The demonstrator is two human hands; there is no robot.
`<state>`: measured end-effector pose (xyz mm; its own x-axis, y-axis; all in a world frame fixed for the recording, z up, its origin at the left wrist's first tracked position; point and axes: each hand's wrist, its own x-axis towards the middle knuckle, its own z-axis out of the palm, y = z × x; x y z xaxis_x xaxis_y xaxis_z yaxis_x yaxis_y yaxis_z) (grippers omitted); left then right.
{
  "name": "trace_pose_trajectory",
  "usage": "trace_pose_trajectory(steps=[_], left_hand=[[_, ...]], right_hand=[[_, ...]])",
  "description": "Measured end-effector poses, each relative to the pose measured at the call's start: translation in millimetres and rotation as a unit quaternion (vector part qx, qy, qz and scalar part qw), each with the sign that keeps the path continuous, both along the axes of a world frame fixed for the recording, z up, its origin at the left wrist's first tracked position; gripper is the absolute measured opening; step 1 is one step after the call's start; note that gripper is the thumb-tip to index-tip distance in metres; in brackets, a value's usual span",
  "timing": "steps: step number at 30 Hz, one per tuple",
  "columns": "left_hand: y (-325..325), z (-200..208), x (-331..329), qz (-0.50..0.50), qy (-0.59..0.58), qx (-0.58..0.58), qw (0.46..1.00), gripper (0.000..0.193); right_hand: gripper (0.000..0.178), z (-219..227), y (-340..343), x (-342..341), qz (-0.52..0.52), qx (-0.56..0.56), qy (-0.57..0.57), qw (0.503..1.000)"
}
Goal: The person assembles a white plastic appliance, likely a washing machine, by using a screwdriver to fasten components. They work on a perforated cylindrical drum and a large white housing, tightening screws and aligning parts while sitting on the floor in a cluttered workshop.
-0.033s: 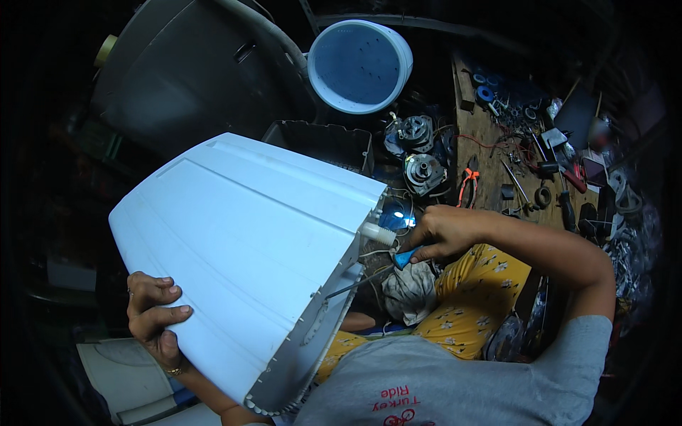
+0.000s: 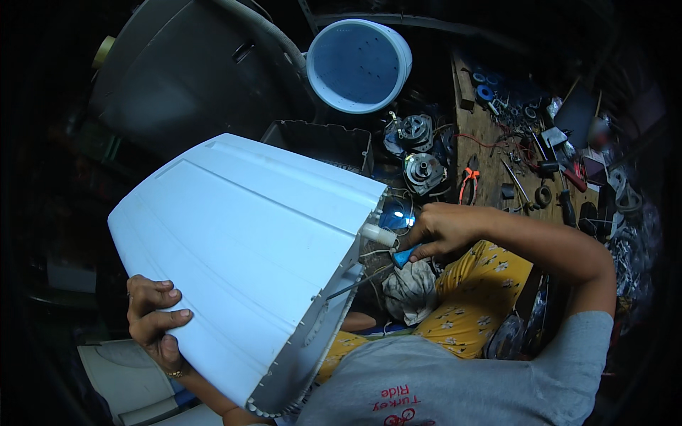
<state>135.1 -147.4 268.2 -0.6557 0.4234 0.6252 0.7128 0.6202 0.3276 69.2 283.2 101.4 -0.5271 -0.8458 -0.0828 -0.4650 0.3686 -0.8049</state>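
A large white plastic housing [image 2: 241, 234] lies tilted across my lap, its open, ribbed end toward the right. My left hand [image 2: 153, 312] grips its left edge, fingers bent over the outer face and the thumb lower down. In my right hand [image 2: 447, 231] is a screwdriver [image 2: 403, 257] with a blue handle. Its thin metal shaft slants down to the left, and the tip meets the rim of the housing's open end. A white threaded spout [image 2: 380, 236] sticks out of that end, close to my right fingers. The housing's inside is mostly hidden.
Behind the housing stand a dark box [image 2: 323, 138], a white bucket [image 2: 359, 67] and a big grey tub [image 2: 192, 78]. Two motors [image 2: 424, 174] sit near a wooden board [image 2: 490, 167] strewn with orange-handled pliers [image 2: 469, 181] and small parts. A cloth [image 2: 410, 291] lies by my knee.
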Motion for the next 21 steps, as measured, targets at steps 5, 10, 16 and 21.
trace_pose_trajectory(steps=[5, 10, 16, 21], left_hand=[[4, -11, -5, -0.006, 0.045, 0.044, 0.998, 0.037], [5, -19, -9, 0.001, 0.055, 0.055, 0.997, 0.034], [-4, -16, -24, 0.005, 0.015, 0.018, 1.000, 0.036], [11, -12, -40, 0.054, -0.031, -0.085, 0.994, 0.040]], right_hand=[[0.027, -17, -12, -27, 0.060, -0.014, 0.009, 0.998], [0.028, -21, -23, -40, 0.070, 0.010, 0.038, 0.997], [0.037, -71, -23, 21, -0.036, -0.040, 0.012, 0.998], [0.038, -70, -54, 103, -0.184, -0.039, 0.027, 0.982]])
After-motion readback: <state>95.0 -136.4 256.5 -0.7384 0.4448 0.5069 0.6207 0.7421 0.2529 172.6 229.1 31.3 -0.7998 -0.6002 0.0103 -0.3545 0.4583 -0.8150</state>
